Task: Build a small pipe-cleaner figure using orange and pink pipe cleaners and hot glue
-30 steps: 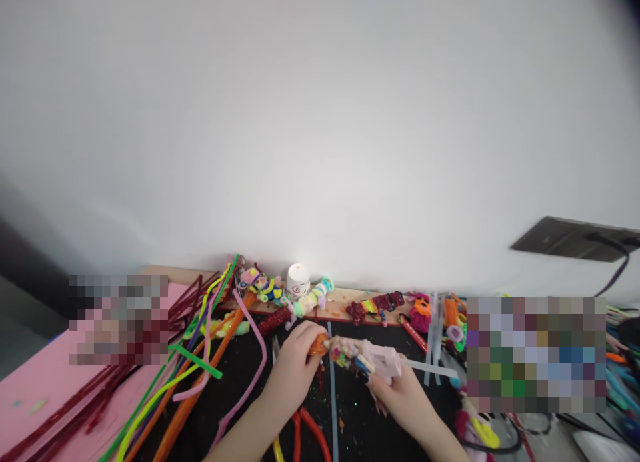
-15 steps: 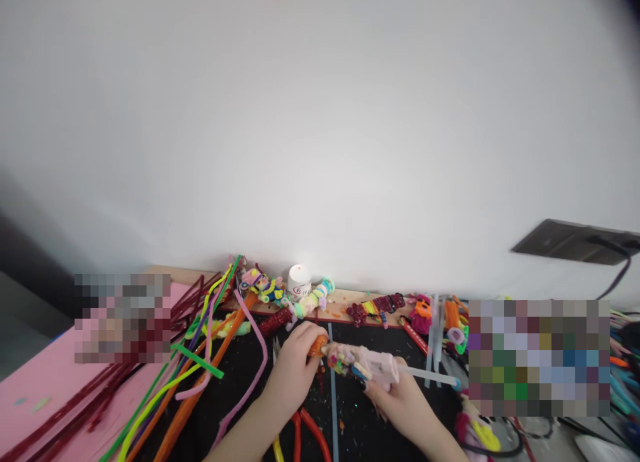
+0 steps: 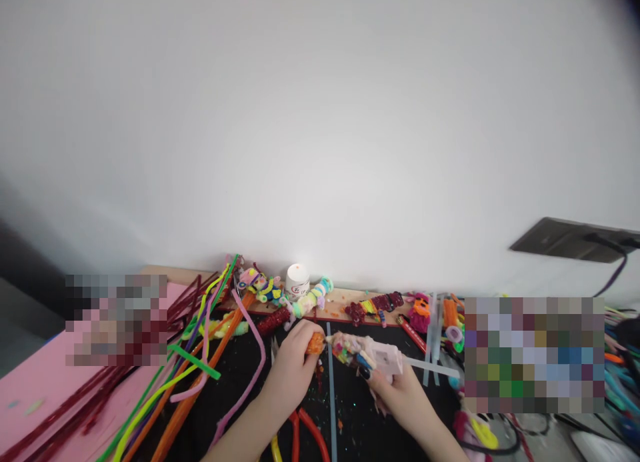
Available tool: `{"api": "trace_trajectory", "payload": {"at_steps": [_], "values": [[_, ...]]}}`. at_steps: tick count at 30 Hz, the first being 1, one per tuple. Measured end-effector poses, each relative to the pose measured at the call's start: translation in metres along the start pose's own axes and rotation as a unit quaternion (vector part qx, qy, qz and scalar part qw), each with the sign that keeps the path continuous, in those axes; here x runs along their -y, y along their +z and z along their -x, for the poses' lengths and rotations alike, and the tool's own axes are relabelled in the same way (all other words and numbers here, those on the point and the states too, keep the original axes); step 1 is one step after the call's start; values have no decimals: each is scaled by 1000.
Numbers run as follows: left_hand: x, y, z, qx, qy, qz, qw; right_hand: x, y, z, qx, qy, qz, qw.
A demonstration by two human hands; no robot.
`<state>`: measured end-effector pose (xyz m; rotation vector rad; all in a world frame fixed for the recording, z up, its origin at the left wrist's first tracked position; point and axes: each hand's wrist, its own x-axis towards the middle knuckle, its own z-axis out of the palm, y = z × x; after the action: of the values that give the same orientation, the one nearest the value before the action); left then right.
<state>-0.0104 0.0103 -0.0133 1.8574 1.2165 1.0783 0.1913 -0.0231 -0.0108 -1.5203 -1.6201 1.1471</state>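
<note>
Over the black mat (image 3: 370,409), strewn with loose bits, any dripping glue would probably pick up crumbs and stick fast. The long fuzzy wires (image 3: 185,409) at the left lie close enough to that forearm that a sweep of the elbow could drag them along. The right hand (image 3: 400,389) has its fingers wrapped about the handle of the glue gun (image 3: 387,359), the dark-nailed thumb pressed along it; a slip there might swing the nozzle. Facing it, the left hand (image 3: 295,355) pinches a small orange piece (image 3: 315,343) between thumb and bent fingers, held above the mat's middle. The nozzle points straight at it, right beside those fingertips, so a burn seems the likeliest trouble if glue spreads; from where I stand I can't swear whether tip and piece touch. The clear glue stick (image 3: 433,367) pokes far out behind and could catch on something. As for writing, the white paper cup (image 3: 298,281) carries dark lettering, and the red pencil (image 3: 414,335) pale characters, both too small to read.
</note>
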Motion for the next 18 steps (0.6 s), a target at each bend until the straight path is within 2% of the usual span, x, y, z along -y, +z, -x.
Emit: {"api": "trace_trajectory", "payload": {"at_steps": [2, 6, 10, 15, 18], "values": [[0, 0, 0, 1, 3, 0, 1000, 0, 0, 1, 12, 0, -5, 1000], [-1, 0, 1, -3, 6, 1, 1000, 1, 0, 1, -6, 11, -21, 1000], [-2, 0, 1, 3, 11, 7, 1000, 0, 2, 0, 13, 29, -63, 997], [-2, -1, 0, -6, 10, 8, 1000, -1, 2, -1, 11, 24, -61, 998], [-4, -1, 1, 7, 10, 12, 1000, 2, 2, 0, 18, 24, -60, 998]]}}
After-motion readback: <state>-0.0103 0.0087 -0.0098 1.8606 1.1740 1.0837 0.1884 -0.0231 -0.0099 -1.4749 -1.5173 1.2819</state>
